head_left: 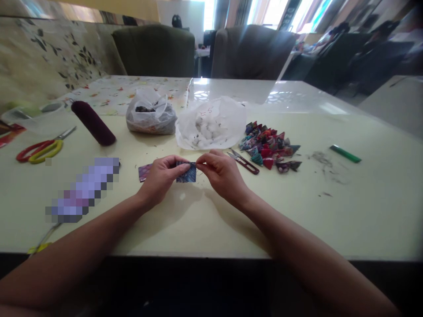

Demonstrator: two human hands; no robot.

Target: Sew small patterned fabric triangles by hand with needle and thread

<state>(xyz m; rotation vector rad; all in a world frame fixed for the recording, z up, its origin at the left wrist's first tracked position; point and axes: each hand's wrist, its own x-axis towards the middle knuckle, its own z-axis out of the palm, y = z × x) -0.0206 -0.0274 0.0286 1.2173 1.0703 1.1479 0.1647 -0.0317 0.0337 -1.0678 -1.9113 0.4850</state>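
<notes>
My left hand (161, 176) and my right hand (223, 171) meet over the middle of the pale table (205, 220). Both pinch a small blue patterned piece of fabric (187, 174) held just above the tabletop. My right hand's fingertips pinch its upper right corner; whether they also hold a needle I cannot tell. A second purple fabric piece (144, 171) lies flat beside my left hand. Small red-handled thread snips (244, 162) lie just right of my right hand. A pile of several colourful folded fabric triangles (269, 147) sits beyond the snips.
Two clear plastic bags stand behind my hands: one with dark contents (150, 116), one with white stuffing (209, 125). At the left lie red and yellow scissors (42, 149), a maroon roll (93, 123) and a clear container (36, 116). A green stick (345, 153) lies at the right. Armchairs stand behind the table.
</notes>
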